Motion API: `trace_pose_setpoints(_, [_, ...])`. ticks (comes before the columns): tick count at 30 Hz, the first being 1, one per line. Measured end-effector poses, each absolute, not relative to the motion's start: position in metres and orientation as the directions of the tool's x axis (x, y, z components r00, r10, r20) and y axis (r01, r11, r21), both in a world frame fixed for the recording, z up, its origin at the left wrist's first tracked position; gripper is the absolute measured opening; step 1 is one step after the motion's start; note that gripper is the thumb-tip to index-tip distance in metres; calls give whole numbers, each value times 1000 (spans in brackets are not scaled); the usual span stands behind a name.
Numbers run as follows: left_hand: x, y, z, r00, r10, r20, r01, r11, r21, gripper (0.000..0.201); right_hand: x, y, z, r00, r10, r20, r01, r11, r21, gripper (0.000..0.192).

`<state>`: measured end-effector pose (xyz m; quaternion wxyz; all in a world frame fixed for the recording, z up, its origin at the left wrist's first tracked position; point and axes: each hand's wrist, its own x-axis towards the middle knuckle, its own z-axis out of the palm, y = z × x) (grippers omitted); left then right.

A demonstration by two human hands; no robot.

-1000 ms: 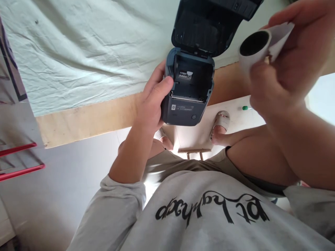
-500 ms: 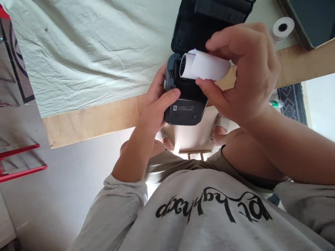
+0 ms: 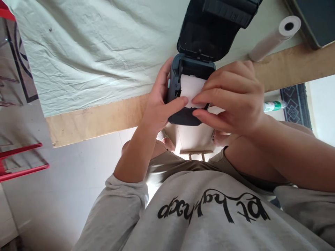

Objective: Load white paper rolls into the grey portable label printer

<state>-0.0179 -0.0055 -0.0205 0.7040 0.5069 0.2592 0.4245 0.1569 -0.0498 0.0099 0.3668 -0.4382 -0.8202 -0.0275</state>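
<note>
A small dark thermal receipt printer [image 3: 174, 75] is held above the table's front edge, its lid [image 3: 206, 38] swung up and back. My left hand [image 3: 163, 103] grips the printer's left side, the thumb reaching over to the white paper roll [image 3: 192, 85]. That roll lies inside the printer's compartment, its right end hidden by my fingers. My right hand [image 3: 232, 96] is closed over the roll's right part, with bent fingers against the paper and the thumb low by the printer's front.
Another paper roll [image 3: 267, 43] is on the table beside a dark flat tray-like object [image 3: 316, 21]. Pale green cloth [image 3: 104, 52] covers the table behind its wooden edge [image 3: 99, 122]. A red-framed rack [image 3: 24, 170] stands at left, and a green-labelled bottle [image 3: 273, 106] lies at right.
The paper roll has gone from above the printer down into its compartment, carried by my right hand. My left thumb now touches the roll. The view has shifted slightly.
</note>
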Motion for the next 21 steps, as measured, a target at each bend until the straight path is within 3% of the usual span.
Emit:
trace_pose_setpoints(3, [-19, -5, -23, 519, 853, 63, -314, 121, 942, 67, 163, -49, 13, -177, 707, 685, 727, 563, -393, 20])
trace_pose_setpoints(6, [-20, -4, -24, 531, 845, 71, -291, 103, 951, 72, 167, -46, 18, 77, 812, 578, 697, 370, -613, 36])
trace_pose_setpoints(8, [-20, -3, -24, 536, 841, 70, -272, 94, 958, 74, 168, -45, 20, 97, 877, 470, 614, 319, -722, 45])
trace_pose_setpoints(13, [-23, -2, -25, 517, 855, 32, -221, 97, 970, 74, 173, -43, 13, 174, 887, 428, 443, 317, -838, 32])
trace_pose_setpoints(16, [-23, -2, -27, 509, 860, 27, -223, 102, 969, 75, 176, -41, 6, 108, 918, 382, 476, 289, -830, 33])
trace_pose_setpoints(21, [-16, -7, -19, 506, 859, 82, -322, 99, 942, 62, 174, -38, 4, -149, 980, 128, 551, 190, -813, 51])
